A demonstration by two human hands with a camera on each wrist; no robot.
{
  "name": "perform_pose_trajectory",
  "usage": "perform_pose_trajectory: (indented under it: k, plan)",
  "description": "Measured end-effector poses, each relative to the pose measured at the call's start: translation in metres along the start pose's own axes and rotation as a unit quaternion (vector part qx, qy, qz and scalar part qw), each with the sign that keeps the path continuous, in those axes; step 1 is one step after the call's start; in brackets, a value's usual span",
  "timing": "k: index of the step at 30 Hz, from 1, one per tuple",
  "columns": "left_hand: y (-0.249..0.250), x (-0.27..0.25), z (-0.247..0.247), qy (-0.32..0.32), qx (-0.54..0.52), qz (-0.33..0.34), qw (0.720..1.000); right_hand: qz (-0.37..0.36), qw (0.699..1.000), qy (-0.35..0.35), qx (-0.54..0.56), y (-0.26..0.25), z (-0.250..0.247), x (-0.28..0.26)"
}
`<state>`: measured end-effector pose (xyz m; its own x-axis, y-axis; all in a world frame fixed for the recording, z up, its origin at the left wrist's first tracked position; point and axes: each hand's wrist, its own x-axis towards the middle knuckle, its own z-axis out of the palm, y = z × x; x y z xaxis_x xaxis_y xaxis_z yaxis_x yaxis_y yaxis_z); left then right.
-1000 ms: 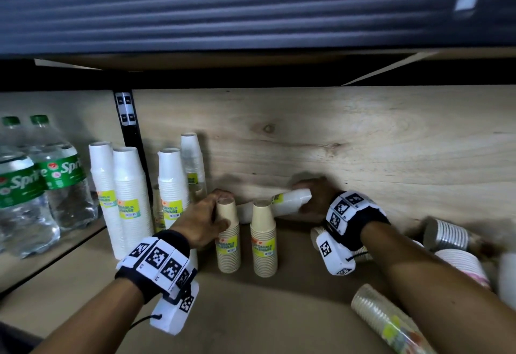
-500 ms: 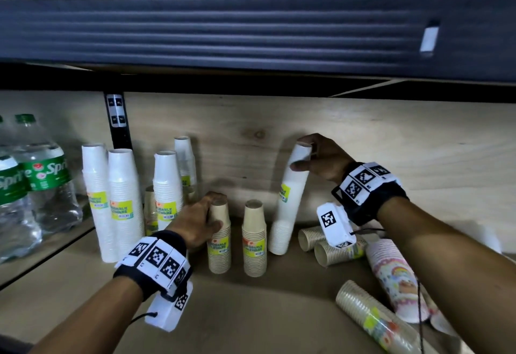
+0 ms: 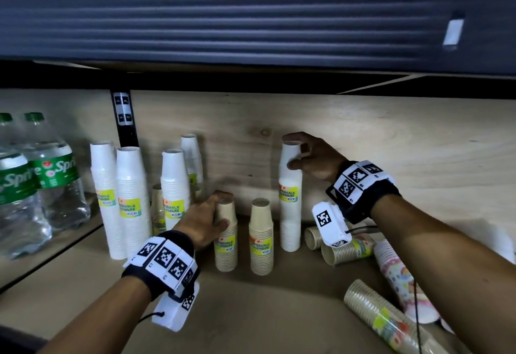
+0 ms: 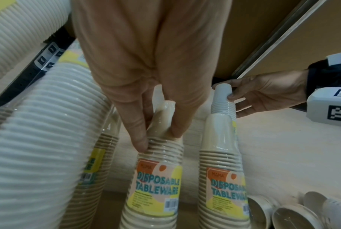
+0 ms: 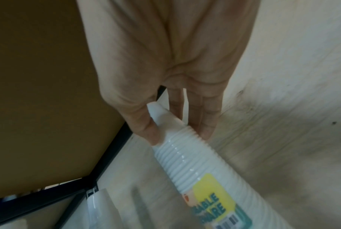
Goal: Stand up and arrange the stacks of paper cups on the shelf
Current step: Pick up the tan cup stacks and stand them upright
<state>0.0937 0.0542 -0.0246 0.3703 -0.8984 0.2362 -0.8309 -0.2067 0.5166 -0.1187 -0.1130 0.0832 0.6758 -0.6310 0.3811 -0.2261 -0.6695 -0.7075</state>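
Note:
A tall white cup stack [image 3: 290,200] stands upright against the wooden back wall. My right hand [image 3: 310,157] pinches its top [image 5: 165,124] between thumb and fingers. My left hand [image 3: 208,218] grips the top of a short beige cup stack [image 3: 226,242], also seen in the left wrist view as the beige stack [image 4: 156,178]. A second beige stack [image 3: 261,239] stands between the two. Several tall white stacks [image 3: 131,200] stand upright at the left. Beige stacks [image 3: 346,250], a patterned stack [image 3: 399,278] and another wrapped stack [image 3: 385,320] lie on their sides at the right.
Two Sprite bottles [image 3: 42,175] stand on the neighbouring shelf section at the far left. A black upright post [image 3: 124,119] is behind the white stacks. A dark ribbed shelf front [image 3: 251,30] hangs overhead. The wooden shelf board [image 3: 265,311] lies bare in front.
My right hand has lifted the white stack from lying on its side to upright against the back wall. My left hand has stayed on the beige stack.

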Motion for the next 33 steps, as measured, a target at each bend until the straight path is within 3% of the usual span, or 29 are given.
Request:
perform_pose_trajectory:
  k: [8, 25, 33]
  plan:
    - [0.004, -0.003, -0.001, 0.004, 0.000, 0.010, 1.000, -0.008, 0.998, 0.049, -0.039, 0.006, 0.004, 0.004]
    - [0.007, -0.005, -0.003, -0.002, 0.017, -0.005, 1.000, -0.002, 0.998, 0.042, -0.044, 0.005, 0.006, -0.002]
    - [0.019, -0.005, -0.011, -0.014, 0.111, -0.011, 0.994, 0.097, 0.993, 0.035, -0.051, 0.002, -0.006, -0.012]
